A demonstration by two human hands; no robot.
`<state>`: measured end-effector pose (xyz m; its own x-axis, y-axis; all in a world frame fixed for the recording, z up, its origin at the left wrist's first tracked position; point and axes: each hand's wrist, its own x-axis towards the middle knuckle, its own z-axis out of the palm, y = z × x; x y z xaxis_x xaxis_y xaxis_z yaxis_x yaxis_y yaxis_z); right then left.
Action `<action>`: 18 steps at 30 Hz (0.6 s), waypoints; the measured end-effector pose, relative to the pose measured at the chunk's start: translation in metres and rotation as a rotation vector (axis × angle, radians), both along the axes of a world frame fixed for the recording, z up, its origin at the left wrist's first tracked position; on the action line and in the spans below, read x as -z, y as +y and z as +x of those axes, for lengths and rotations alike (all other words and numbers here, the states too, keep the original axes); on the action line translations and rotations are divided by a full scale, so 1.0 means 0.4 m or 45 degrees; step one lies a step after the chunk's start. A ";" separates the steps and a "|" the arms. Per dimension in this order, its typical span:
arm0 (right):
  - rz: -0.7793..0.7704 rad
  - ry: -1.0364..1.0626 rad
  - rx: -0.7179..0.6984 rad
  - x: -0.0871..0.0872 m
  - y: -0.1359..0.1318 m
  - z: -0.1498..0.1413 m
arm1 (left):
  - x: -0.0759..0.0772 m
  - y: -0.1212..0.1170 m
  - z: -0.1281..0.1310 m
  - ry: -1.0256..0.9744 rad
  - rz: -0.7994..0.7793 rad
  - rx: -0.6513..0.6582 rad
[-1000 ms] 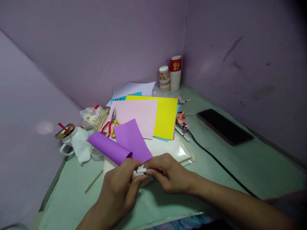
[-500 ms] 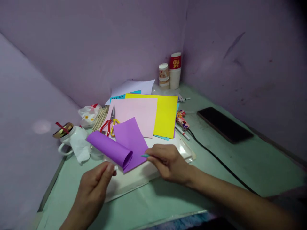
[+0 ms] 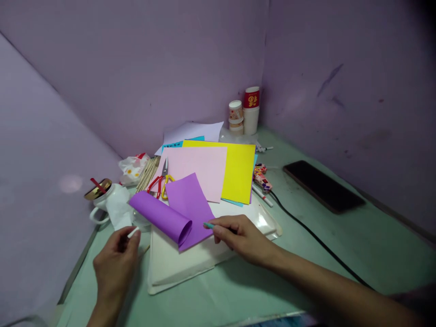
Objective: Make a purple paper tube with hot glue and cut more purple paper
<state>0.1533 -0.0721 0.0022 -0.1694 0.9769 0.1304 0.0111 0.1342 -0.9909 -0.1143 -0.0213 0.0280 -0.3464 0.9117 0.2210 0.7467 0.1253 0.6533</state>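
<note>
My left hand [image 3: 116, 263] is closed, pinching a small white piece [image 3: 133, 232] whose kind I cannot make out. It hovers left of the white board-like sheet [image 3: 184, 268]. My right hand [image 3: 240, 238] is closed on a slim teal stick [image 3: 209, 225], its tip pointing left over the purple paper; the rest is hidden in the fingers. A purple sheet [image 3: 187, 193] lies between the hands, its left part curled into a roll [image 3: 160, 218]. Scissors [image 3: 165, 177] with red and yellow handles rest behind it on the pink paper [image 3: 200, 165].
Yellow paper [image 3: 240, 170] lies under the pink. A white mug [image 3: 117, 200] and wooden sticks [image 3: 148, 172] stand at left. Paper cups [image 3: 251, 113] are stacked in the corner. At right are a phone [image 3: 322, 186], a patterned glue gun-like tool [image 3: 262, 179] and its black cord [image 3: 316, 240].
My left hand has moved left, away from the purple roll, with the white piece. My right hand keeps the teal stick over the paper. The view has shifted slightly.
</note>
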 end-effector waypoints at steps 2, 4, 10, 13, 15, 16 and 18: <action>-0.053 0.070 0.003 0.002 0.004 0.005 | 0.000 0.033 -0.036 0.025 -0.053 -0.100; -0.092 0.214 0.003 0.003 0.009 0.012 | -0.002 0.054 -0.056 -0.046 -0.091 -0.141; 0.122 0.099 0.175 0.014 0.026 0.032 | -0.014 0.074 -0.014 -0.737 -0.402 -0.079; 0.090 -0.029 0.160 0.027 0.033 0.033 | -0.017 0.083 0.015 -0.968 -0.489 -0.044; 0.030 -0.048 0.077 0.035 0.035 0.029 | -0.018 0.084 0.023 -1.004 -0.484 -0.042; 0.006 -0.041 0.047 0.039 0.035 0.027 | -0.019 0.082 0.023 -1.002 -0.483 -0.037; -0.016 0.000 0.016 0.042 0.033 0.021 | -0.025 0.076 0.023 -0.992 -0.480 -0.021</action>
